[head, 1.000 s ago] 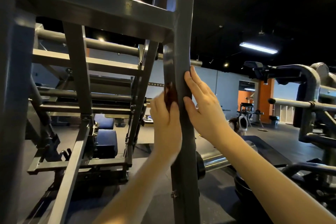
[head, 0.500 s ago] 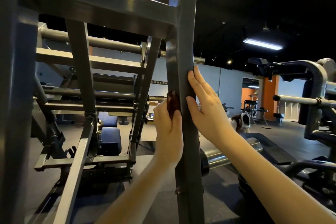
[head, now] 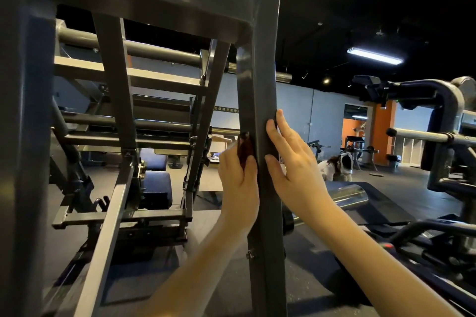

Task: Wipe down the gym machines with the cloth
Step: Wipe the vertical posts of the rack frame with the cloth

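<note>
Two hands meet on the upright post (head: 266, 100), a smooth grey square-section steel tube running floor to ceiling. Left hand (head: 238, 185) pinches a dark reddish cloth (head: 245, 148) against its left face. Right hand (head: 291, 159) presses flat, fingers extended upward.

The grey upright post (head: 262, 80) splits the middle of the frame from top to bottom. It is taken at mid-height by the left hand (head: 239, 185) with its cloth (head: 245, 147) and by the right hand (head: 291, 165), and bare above them up to the crossbeam (head: 144, 0). To its left only narrow gaps open between the slanted bars (head: 116, 80), with a seat pad (head: 157, 188) behind. To its right the air is open over the floor (head: 412, 188), as far as the chrome roller (head: 347, 195) low down and the curved machine arm (head: 438, 100) at the right edge.
</note>
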A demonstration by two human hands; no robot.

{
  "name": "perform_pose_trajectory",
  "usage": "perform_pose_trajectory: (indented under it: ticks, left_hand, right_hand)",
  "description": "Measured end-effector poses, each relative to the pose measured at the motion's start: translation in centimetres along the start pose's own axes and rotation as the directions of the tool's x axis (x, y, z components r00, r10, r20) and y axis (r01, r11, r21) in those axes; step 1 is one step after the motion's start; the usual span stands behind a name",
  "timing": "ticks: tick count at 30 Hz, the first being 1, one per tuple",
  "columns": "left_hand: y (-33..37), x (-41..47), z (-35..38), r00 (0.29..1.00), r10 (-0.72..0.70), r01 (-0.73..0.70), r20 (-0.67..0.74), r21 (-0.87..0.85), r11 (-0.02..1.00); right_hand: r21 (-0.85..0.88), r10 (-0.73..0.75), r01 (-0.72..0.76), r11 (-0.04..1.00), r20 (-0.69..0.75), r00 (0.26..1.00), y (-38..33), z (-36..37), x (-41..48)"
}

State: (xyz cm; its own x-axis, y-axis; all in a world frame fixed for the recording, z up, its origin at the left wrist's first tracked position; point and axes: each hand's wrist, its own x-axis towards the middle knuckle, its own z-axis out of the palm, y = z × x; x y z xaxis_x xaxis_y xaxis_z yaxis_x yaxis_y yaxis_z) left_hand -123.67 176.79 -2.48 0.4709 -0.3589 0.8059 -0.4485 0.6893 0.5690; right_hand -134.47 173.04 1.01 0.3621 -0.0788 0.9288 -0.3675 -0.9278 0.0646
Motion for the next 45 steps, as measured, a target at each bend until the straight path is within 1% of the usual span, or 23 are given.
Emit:
perform_pose_trajectory:
  ticks: [1, 3, 5, 8, 10, 11, 13, 16, 18, 20, 23, 25, 26, 28, 29, 31, 33, 34, 36, 38, 39, 41, 45]
  left_hand:
    - [0.5, 0.7, -0.1, 1.000, 0.009, -0.009, -0.008, 0.007, 1.000]
    - [1.4, 1.5, 0.0, 0.998, 0.056, -0.058, -0.039, -0.057, 0.997]
    - [0.6, 0.7, 0.2, 0.997, 0.031, -0.034, -0.066, -0.057, 0.998]
    - [-0.8, -1.8, 0.1, 0.997, 0.027, -0.025, -0.069, 0.021, 0.999]
    - [-0.1, -2.2, -0.6, 0.998, 0.057, -0.055, -0.012, 0.100, 0.993]
    - [0.5, -1.9, -1.0, 0.999, 0.048, -0.051, 0.022, 0.158, 0.986]
    - [1.3, -2.1, -2.0, 0.997, -0.030, 0.013, 0.071, 0.226, 0.974]
    - [1.1, -5.8, -3.7, 0.998, -0.057, 0.049, 0.030, 0.225, 0.973]
    - [0.2, -9.7, -4.7, 0.991, -0.135, 0.137, -0.023, 0.202, 0.970]
    - [-1.2, -13.2, -5.2, 0.967, -0.247, 0.254, -0.058, 0.178, 0.951]
    - [-3.6, -17.6, -5.1, 0.890, -0.450, 0.455, -0.072, 0.087, 0.886]
    - [-4.2, -19.0, -4.4, 0.856, -0.514, 0.516, -0.056, 0.023, 0.856]
    - [-4.2, -19.0, -3.8, 0.849, -0.527, 0.529, -0.041, 0.032, 0.848]
    - [-4.1, -18.1, -2.3, 0.849, -0.527, 0.528, -0.034, 0.074, 0.846]
    - [-4.5, -17.6, -1.5, 0.855, -0.516, 0.518, -0.043, 0.055, 0.854]
    - [-5.8, -17.4, -0.2, 0.864, -0.500, 0.497, -0.054, -0.062, 0.865]
    - [-8.0, -19.1, 0.2, 0.857, -0.514, 0.505, -0.039, -0.140, 0.852]
    - [-9.0, -20.5, 0.1, 0.845, -0.534, 0.524, -0.028, -0.152, 0.838]
    - [-10.9, -23.5, -0.1, 0.799, -0.602, 0.595, -0.015, -0.135, 0.793]
    - [-12.3, -25.6, -0.3, 0.753, -0.658, 0.653, 0.011, -0.141, 0.745]
    - [-12.8, -25.9, -0.3, 0.742, -0.671, 0.666, 0.016, -0.137, 0.733]
    - [-13.0, -25.5, -0.2, 0.752, -0.659, 0.656, 0.015, -0.117, 0.745]
    - [-12.0, -23.2, -0.2, 0.823, -0.567, 0.558, -0.021, -0.158, 0.815]
  right_hand:
    - [-0.025, -0.004, 0.004, 1.000, 0.001, 1.000, 0.0, -0.1, -0.2]
    - [-0.084, -0.016, 0.018, 0.996, 0.016, 1.000, 0.1, -0.3, -1.1]
    - [-0.126, -0.011, 0.019, 0.992, 0.062, 0.998, 0.4, -0.4, -2.5]
    - [-0.142, 0.034, -0.017, 0.990, 0.116, 0.993, 0.3, 0.0, -4.5]
    - [-0.123, 0.067, -0.052, 0.991, 0.122, 0.990, -0.4, -0.1, -5.1]
    - [-0.114, 0.078, -0.064, 0.991, 0.125, 0.989, -0.8, -0.3, -5.1]
    - [-0.120, 0.085, -0.068, 0.990, 0.141, 0.986, -1.5, -0.6, -5.7]
    - [-0.162, 0.088, -0.059, 0.985, 0.172, 0.981, -2.3, -0.9, -8.1]
    - [-0.184, 0.103, -0.064, 0.981, 0.213, 0.972, -2.7, -0.8, -10.9]
    - [-0.181, 0.135, -0.091, 0.979, 0.253, 0.958, -2.7, -0.6, -13.7]
    - [-0.159, 0.174, -0.130, 0.979, 0.306, 0.936, -2.5, 0.3, -17.4]
    - [-0.152, 0.190, -0.145, 0.978, 0.343, 0.920, -2.2, 1.2, -19.7]
    - [-0.156, 0.197, -0.150, 0.976, 0.353, 0.915, -2.1, 1.6, -20.7]
    - [-0.160, 0.199, -0.152, 0.975, 0.347, 0.916, -1.9, 2.3, -22.2]
    - [-0.162, 0.200, -0.153, 0.975, 0.337, 0.920, -1.9, 2.6, -22.8]
    - [-0.159, 0.196, -0.151, 0.976, 0.318, 0.928, -1.7, 3.2, -23.6]
    - [-0.134, 0.181, -0.147, 0.980, 0.295, 0.938, -1.5, 3.8, -24.0]
    - [-0.113, 0.177, -0.151, 0.982, 0.276, 0.945, -1.4, 4.2, -24.2]
    - [-0.083, 0.176, -0.162, 0.983, 0.225, 0.958, -1.2, 4.9, -24.6]
    - [-0.088, 0.173, -0.159, 0.983, 0.186, 0.967, -1.0, 5.5, -25.2]
    - [-0.096, 0.171, -0.156, 0.983, 0.174, 0.970, -0.9, 5.8, -25.5]
    - [-0.104, 0.157, -0.143, 0.984, 0.147, 0.977, -0.8, 6.3, -25.9]
    - [-0.081, 0.148, -0.139, 0.987, 0.111, 0.983, -1.2, 6.8, -25.8]
